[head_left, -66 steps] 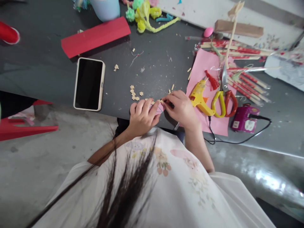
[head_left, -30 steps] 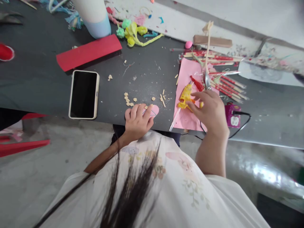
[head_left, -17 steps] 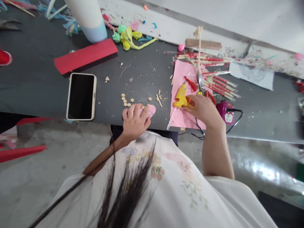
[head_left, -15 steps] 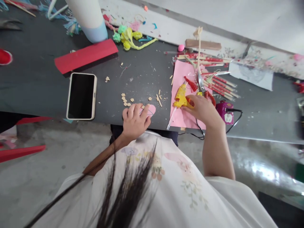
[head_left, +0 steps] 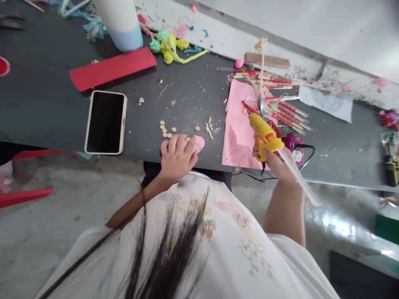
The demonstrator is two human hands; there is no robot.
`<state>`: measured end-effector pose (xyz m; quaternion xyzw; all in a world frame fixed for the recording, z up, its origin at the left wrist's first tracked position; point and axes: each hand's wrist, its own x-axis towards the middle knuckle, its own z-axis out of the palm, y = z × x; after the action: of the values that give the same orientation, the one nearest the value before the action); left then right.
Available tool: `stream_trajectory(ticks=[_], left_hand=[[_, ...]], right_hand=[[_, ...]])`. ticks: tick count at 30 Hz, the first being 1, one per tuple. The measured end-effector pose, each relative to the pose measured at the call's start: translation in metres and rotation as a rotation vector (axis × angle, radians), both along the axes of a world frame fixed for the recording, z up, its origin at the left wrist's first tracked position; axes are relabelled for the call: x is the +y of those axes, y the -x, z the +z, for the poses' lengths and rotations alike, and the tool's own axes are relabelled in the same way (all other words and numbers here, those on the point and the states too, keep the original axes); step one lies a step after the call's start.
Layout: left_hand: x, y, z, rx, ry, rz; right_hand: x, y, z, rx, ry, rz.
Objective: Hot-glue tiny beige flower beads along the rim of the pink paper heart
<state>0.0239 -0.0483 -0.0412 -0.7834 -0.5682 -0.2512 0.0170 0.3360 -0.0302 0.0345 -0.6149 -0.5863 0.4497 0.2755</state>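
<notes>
At the near edge of the dark table, my left hand (head_left: 176,157) rests over a pink oval piece (head_left: 198,143), its curled fingers and thumb holding it against the tabletop. A pale bit, perhaps a small wooden flower, shows by the fingertips. Small wooden flowers (head_left: 163,128) lie just beyond those fingers, with short cut sticks (head_left: 209,131) to their right. My right hand (head_left: 277,164) is closed round the handle of a yellow hot glue gun (head_left: 263,133), raised above the pink sheet (head_left: 235,124). A clear glue stick (head_left: 301,180) sticks out of its rear, toward me.
A phone (head_left: 106,122) and a folded red card (head_left: 114,68) lie to the left, near a white-and-blue bottle (head_left: 121,25). Scissors (head_left: 262,106), wrapped sticks (head_left: 288,116) and a purple box with a black cable (head_left: 293,147) are around my right hand.
My right hand has picked the glue gun up off the pink sheet and turned it, so its glue stick points toward me on the right. The left hand stays on the pink piece.
</notes>
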Motion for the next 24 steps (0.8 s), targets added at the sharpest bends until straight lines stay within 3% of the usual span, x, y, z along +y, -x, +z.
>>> stream_trajectory(ticks=[3, 7, 13, 24], left_hand=[[-0.001, -0.001, 0.000, 0.029, 0.008, 0.011], [-0.002, -0.001, 0.001, -0.015, 0.066, 0.019], [-0.003, -0.001, 0.001, -0.062, 0.102, 0.009], [-0.002, 0.000, 0.002, 0.044, -0.026, 0.009]], right_hand=[[-0.010, 0.010, -0.001, 0.169, 0.031, -0.064], [-0.017, 0.025, -0.003, 0.234, 0.059, -0.064], [-0.019, 0.047, -0.011, 0.120, 0.166, 0.027], [-0.007, 0.065, -0.025, -0.011, 0.250, 0.121]])
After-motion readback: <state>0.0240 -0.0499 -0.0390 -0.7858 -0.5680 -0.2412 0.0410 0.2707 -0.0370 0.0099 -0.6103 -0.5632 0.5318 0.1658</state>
